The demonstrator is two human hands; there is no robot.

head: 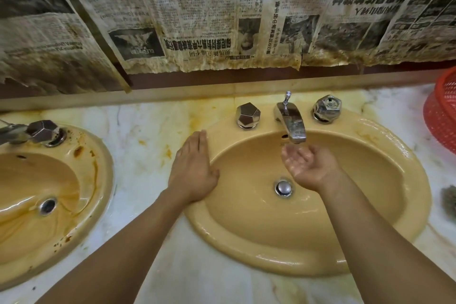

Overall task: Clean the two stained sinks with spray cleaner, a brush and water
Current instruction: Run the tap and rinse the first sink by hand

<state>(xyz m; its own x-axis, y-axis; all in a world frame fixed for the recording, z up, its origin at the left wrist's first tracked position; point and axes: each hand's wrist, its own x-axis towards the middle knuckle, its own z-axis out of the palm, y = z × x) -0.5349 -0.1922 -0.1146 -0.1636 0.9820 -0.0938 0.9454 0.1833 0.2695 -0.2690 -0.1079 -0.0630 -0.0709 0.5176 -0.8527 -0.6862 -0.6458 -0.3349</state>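
Observation:
Two yellow sinks sit in a stained marble counter. The right sink [370, 242] looks wet and mostly free of stains; its chrome faucet [293, 123] stands between two faceted knobs [247, 116] [327, 108]. My right hand [308, 164] is cupped palm up just under the spout, wet, holding nothing. My left hand [195, 170] lies flat, palm down, on the right sink's left rim. The left sink [98, 180] carries brown rust streaks around its rim and bowl. No spray bottle is in view.
A red plastic basket [441, 116] stands at the counter's far right. A grey bristly thing [449, 202], perhaps a brush or scourer, shows at the right edge. Stained newspaper [209, 20] covers the wall behind. The left sink's knob [44, 131] is at far left.

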